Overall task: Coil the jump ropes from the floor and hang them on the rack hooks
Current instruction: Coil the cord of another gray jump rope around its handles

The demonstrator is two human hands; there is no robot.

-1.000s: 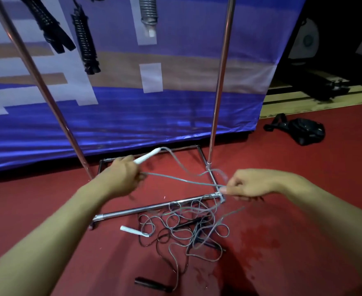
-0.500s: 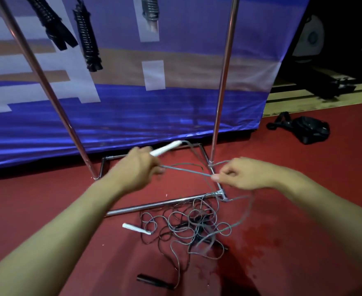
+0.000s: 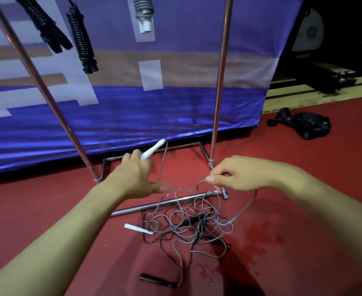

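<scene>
A red floor point(image 3: 303, 199) fills the lower half of the frame, with a darker blotchy patch point(image 3: 259, 238) at lower right. Across the upper left and centre hangs a glossy banner point(image 3: 133, 112), blue and purple with tan and white blocks; its bottom edge meets the floor along a dark shadow. At the far right the room is dim. There a strip of pale wooden boards point(image 3: 316, 97) runs behind the red floor, with dark equipment point(image 3: 333, 80) on it. A black bag point(image 3: 308, 127) with a strap lies on the floor at the right.
</scene>
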